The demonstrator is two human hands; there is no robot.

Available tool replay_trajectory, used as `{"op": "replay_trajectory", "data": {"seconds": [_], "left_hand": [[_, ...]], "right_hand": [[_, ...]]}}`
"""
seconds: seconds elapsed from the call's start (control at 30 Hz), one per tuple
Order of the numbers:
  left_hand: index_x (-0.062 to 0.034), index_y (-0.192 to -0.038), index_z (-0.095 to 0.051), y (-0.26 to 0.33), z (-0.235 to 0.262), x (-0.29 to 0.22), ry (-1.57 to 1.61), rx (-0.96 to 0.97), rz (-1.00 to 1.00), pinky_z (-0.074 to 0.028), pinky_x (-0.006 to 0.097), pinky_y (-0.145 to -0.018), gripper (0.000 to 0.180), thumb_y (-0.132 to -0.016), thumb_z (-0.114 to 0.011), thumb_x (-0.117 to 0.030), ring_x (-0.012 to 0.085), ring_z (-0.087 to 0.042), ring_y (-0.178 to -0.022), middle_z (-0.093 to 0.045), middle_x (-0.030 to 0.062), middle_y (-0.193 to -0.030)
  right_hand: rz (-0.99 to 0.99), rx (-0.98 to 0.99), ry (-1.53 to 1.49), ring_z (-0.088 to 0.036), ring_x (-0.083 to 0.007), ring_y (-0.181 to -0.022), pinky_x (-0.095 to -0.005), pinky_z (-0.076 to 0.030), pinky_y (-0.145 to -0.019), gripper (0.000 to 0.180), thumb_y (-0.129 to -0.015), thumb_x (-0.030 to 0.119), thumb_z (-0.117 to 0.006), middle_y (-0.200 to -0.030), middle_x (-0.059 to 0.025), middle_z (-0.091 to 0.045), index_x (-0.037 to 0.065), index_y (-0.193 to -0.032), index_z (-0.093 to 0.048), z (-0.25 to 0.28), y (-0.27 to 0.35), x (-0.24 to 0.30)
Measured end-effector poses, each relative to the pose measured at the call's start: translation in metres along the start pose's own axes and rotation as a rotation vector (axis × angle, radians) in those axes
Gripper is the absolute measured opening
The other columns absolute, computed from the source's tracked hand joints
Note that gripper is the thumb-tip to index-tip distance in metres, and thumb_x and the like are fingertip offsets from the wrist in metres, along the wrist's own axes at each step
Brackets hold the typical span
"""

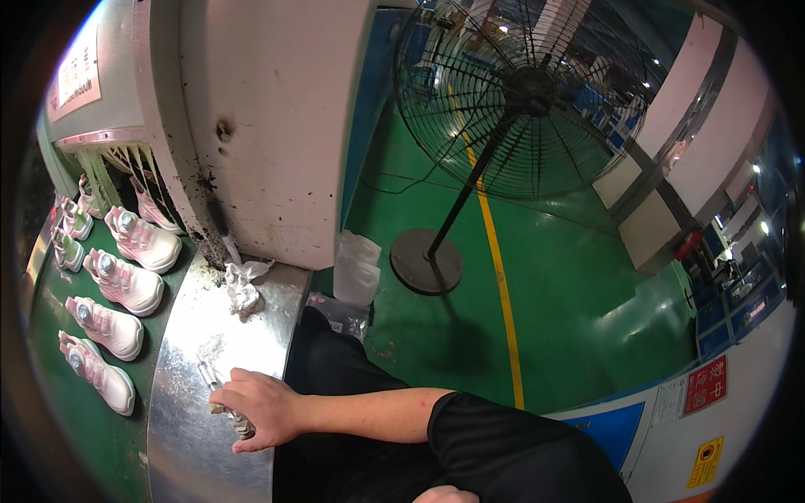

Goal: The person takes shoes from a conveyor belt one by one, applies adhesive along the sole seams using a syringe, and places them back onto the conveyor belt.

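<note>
My right hand (pixel 267 409) reaches left across the metal ledge (pixel 189 335), its fingers and thumb closed around a crumpled whitish wad (pixel 243 426). The wad's exact kind is hidden by the fingers. Beside the fingertips lies a thin, pale, shiny piece (pixel 206 374), too small to name. Only a bit of my left hand (pixel 447 495) shows at the bottom edge, its fingers out of sight. Left of the ledge, several white-and-pink sneakers (pixel 99 373) with round dials stand on a green belt (pixel 50 360). A crumpled white cloth (pixel 244 285) rests farther up the ledge.
A scuffed pale machine housing (pixel 268 126) rises ahead, with a fringed opening (pixel 117 172) over the belt. A large black fan (pixel 535 90) stands on the green floor, its round base (pixel 426 261) beside a yellow line. White plastic containers (pixel 356 268) sit near the housing.
</note>
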State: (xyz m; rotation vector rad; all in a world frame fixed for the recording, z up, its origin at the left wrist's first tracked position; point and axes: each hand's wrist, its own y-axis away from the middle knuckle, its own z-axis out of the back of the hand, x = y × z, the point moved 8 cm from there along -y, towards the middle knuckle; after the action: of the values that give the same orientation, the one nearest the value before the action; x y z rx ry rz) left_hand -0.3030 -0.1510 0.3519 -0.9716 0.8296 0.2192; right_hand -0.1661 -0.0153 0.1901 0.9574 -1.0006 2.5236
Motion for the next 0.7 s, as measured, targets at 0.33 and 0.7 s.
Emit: {"op": "replay_trajectory", "data": {"seconds": [0.33, 0.7], "left_hand": [[-0.0087, -0.1, -0.064, 0.017, -0.016, 0.004, 0.064, 0.352, 0.085, -0.043, 0.039, -0.072, 0.034, -0.074, -0.066, -0.031, 0.0269, -0.051, -0.083, -0.056, 0.0088, -0.097], [-0.0089, -0.096, -0.064, 0.016, -0.015, 0.006, 0.112, 0.247, 0.07, -0.042, 0.038, -0.071, 0.032, -0.074, -0.067, -0.032, 0.0259, -0.05, -0.08, -0.057, 0.0077, -0.09]], "right_hand": [[-0.005, 0.018, 0.007, -0.045, -0.0289, -0.088, -0.0395, -0.042, -0.077, 0.073, -0.064, 0.044, -0.077, -0.09, -0.0098, -0.051, 0.006, -0.118, -0.046, 0.002, 0.001, 0.0], [-0.002, 0.038, -0.002, -0.045, -0.0283, -0.088, -0.0393, -0.042, -0.077, 0.073, -0.065, 0.045, -0.076, -0.091, -0.0095, -0.051, 0.006, -0.119, -0.047, 0.0, -0.003, 0.002]]}}
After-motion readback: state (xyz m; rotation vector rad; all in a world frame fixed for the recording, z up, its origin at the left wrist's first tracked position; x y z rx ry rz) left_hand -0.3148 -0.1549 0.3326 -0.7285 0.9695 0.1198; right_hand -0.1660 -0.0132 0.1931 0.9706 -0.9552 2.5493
